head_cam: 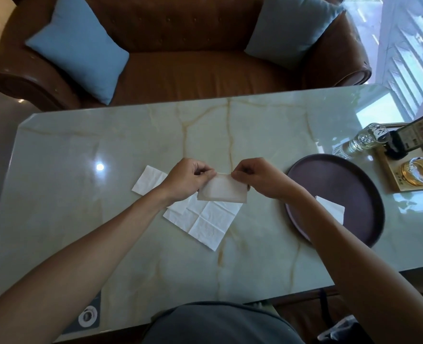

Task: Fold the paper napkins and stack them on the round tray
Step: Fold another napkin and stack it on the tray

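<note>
A folded paper napkin [222, 189] hangs a little above the table, pinched by its top corners. My left hand [188, 178] grips its left corner and my right hand [260, 177] grips its right corner. Under them an unfolded white napkin [205, 218] lies flat on the marble table [106, 150]. Another white napkin [147, 181] lies to the left, partly hidden by my left wrist. The dark round tray [347, 180] sits to the right. A folded white napkin [332, 209] rests on it, partly covered by my right forearm.
A wooden tray [389, 175] at the far right holds a glass bottle [362, 142], a dark menu stand [414, 135] and a glass ashtray [419, 171]. A brown leather sofa [180, 68] with two blue cushions stands beyond the table's far edge.
</note>
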Demonstrator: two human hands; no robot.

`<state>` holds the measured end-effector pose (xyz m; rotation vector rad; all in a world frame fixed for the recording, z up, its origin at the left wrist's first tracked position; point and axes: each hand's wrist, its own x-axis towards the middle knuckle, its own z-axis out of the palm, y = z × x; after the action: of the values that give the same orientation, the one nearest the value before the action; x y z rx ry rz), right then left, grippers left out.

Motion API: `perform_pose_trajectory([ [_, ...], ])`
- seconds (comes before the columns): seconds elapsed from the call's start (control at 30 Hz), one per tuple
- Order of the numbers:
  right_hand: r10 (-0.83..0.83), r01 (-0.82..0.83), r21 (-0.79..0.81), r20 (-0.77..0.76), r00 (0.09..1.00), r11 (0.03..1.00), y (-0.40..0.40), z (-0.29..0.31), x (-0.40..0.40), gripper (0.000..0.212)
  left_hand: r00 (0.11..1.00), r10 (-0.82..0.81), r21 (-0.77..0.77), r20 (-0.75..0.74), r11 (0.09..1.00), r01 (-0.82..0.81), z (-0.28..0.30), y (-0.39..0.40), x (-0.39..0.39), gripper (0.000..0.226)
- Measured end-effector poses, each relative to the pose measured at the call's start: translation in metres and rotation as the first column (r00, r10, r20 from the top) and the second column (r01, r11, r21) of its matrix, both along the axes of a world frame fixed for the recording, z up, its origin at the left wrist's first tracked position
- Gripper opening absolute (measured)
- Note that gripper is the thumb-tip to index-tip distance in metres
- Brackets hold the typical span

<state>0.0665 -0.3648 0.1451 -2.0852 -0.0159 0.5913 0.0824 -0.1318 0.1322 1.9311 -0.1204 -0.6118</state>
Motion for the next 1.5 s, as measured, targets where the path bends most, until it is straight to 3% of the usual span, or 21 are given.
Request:
perform_pose_trajectory([
  [0.1, -0.07, 0.071, -0.039, 0.035, 0.997, 0.997, -0.023, -0.007, -0.006, 0.025, 1.0, -0.015, -0.008, -0.01, 1.0, 0.015, -0.004, -0.001, -0.001, 0.018],
  [0.17, -0.199, 0.202, -0.059, 0.051, 0.979, 0.978, -0.042, -0.015, -0.015, 0.025, 0.999, -0.041, -0.033, -0.022, 0.999, 0.04, -0.005, -0.005, -0.001, 0.018],
  [0.27, -0.391, 0.416, 0.188, -0.157, 0.907, 0.89, -0.059, -0.027, -0.037, 0.031, 0.995, -0.081, -0.071, -0.062, 0.995, 0.076, -0.004, -0.016, -0.002, 0.017],
  [0.37, -0.325, 0.478, 0.384, -0.4, 0.857, 0.79, -0.06, -0.039, -0.06, 0.058, 0.988, -0.128, -0.089, -0.088, 0.989, 0.12, -0.007, -0.036, -0.003, 0.017],
  [0.43, -0.281, 0.484, 0.453, -0.444, 0.851, 0.749, -0.059, -0.045, -0.071, 0.052, 0.984, -0.148, -0.086, -0.095, 0.986, 0.14, -0.01, -0.053, -0.003, 0.019],
  [0.5, -0.346, 0.519, 0.468, -0.408, 0.845, 0.715, -0.059, -0.05, -0.079, 0.035, 0.984, -0.139, -0.102, -0.114, 0.987, 0.128, -0.014, -0.069, -0.004, 0.019],
  [0.63, -0.523, 0.612, 0.431, -0.319, 0.791, 0.663, -0.079, -0.059, -0.095, 0.017, 0.963, -0.06, -0.197, -0.263, 0.98, 0.007, -0.03, -0.107, -0.01, 0.024],
  [0.73, -0.585, 0.677, 0.422, -0.343, 0.735, 0.603, -0.106, -0.064, -0.106, 0.013, 0.913, 0.029, -0.212, -0.406, 0.969, -0.125, -0.049, -0.137, -0.019, 0.028],
  [0.87, -0.652, 0.763, 0.385, -0.399, 0.644, 0.518, -0.143, -0.073, -0.117, 0.011, 0.86, 0.048, -0.173, -0.508, 0.973, -0.156, -0.074, -0.177, -0.033, 0.026],
  [1.03, -0.73, 0.82, 0.274, -0.374, 0.572, 0.503, -0.189, -0.093, -0.135, 0.012, 0.881, 0.081, -0.096, -0.465, 0.985, -0.141, -0.095, -0.237, -0.045, 0.004],
  [1.2, -0.829, 0.907, 0.144, -0.369, 0.419, 0.395, -0.232, -0.122, -0.14, 0.01, 0.912, 0.061, -0.029, -0.406, 0.996, -0.08, -0.114, -0.29, -0.049, 0.015],
  [1.5, -0.871, 0.94, 0.021, -0.369, 0.324, 0.341, -0.291, -0.163, -0.136, 0.007, 0.945, -0.007, 0.091, -0.327, 0.995, 0.039, -0.159, -0.358, -0.047, 0.025],
])
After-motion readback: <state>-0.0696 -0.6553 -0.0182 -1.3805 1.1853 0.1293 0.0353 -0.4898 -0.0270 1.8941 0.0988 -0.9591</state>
